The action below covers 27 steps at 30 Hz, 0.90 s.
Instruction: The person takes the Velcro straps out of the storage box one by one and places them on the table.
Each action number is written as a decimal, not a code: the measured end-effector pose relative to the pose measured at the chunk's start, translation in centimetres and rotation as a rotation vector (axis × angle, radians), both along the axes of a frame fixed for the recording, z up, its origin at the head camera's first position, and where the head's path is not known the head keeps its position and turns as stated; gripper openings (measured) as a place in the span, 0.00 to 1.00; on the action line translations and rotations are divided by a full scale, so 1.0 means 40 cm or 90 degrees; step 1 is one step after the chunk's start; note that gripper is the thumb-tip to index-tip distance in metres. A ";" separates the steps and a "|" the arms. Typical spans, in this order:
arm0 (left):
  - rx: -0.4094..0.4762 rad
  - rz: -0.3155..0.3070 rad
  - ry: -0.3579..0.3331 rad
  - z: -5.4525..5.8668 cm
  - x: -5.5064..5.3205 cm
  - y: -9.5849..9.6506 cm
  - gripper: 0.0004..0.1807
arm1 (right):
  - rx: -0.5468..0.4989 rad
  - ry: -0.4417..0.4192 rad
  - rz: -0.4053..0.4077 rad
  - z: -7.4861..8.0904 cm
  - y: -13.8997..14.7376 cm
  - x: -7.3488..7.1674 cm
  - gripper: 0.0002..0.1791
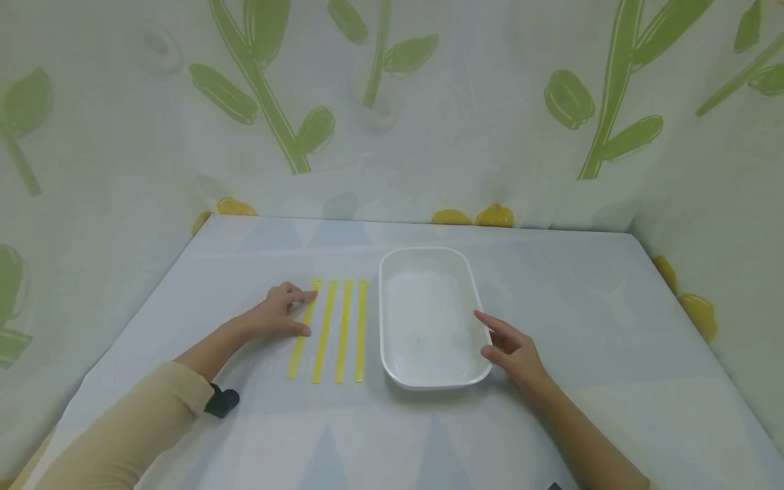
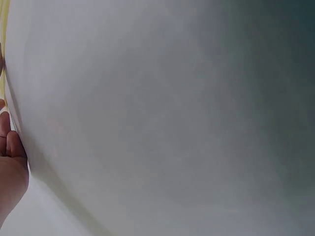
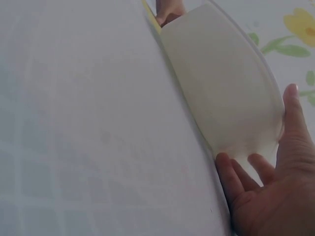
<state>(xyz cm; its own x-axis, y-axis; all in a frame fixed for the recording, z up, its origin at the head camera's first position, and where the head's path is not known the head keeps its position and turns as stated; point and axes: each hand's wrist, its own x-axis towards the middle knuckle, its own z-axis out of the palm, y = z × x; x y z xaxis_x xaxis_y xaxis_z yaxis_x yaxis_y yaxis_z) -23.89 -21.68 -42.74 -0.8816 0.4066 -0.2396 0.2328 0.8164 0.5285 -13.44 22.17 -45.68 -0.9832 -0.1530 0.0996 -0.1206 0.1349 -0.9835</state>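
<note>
Several flat yellow strips [image 1: 344, 333], each with a wider slotted far end, lie side by side on the table. Over the leftmost strip [image 1: 297, 357] is my left hand [image 1: 283, 314], its forefinger and thumb spread apart and touching or just above the strip; the left wrist view catches only part of this hand [image 2: 12, 167] at its edge. To the right of the strips stands a white rectangular plastic tub [image 1: 429, 320], with nothing visible inside. My right hand [image 1: 514, 354] holds the tub's right side, one digit over the rim and other fingertips [image 3: 224, 162] against the outer wall.
A pale patterned cloth covers the table [image 1: 588, 327]. Behind and at both sides hang white curtains [image 1: 478, 136] with green leaf prints, meeting the table edges. A dark band [image 1: 222, 401] sits at the left sleeve's cuff.
</note>
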 end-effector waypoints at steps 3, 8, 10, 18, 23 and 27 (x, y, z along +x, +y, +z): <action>-0.005 0.006 -0.005 0.002 0.002 0.004 0.47 | 0.008 0.000 -0.003 0.001 -0.003 0.000 0.28; -0.010 0.003 -0.001 0.013 0.002 0.008 0.51 | 0.010 -0.009 -0.010 0.008 -0.010 -0.001 0.29; -0.006 0.004 0.009 0.018 0.002 0.011 0.54 | 0.015 -0.019 -0.014 0.012 -0.012 -0.001 0.30; 0.082 0.020 0.021 0.044 0.014 0.054 0.56 | 0.000 -0.062 -0.017 0.028 -0.010 -0.001 0.31; 0.127 0.017 0.027 0.072 0.039 0.103 0.56 | 0.026 0.030 0.004 0.048 -0.012 0.002 0.38; 0.153 0.008 0.046 0.087 0.068 0.145 0.56 | 0.130 0.106 -0.005 0.076 -0.016 0.013 0.48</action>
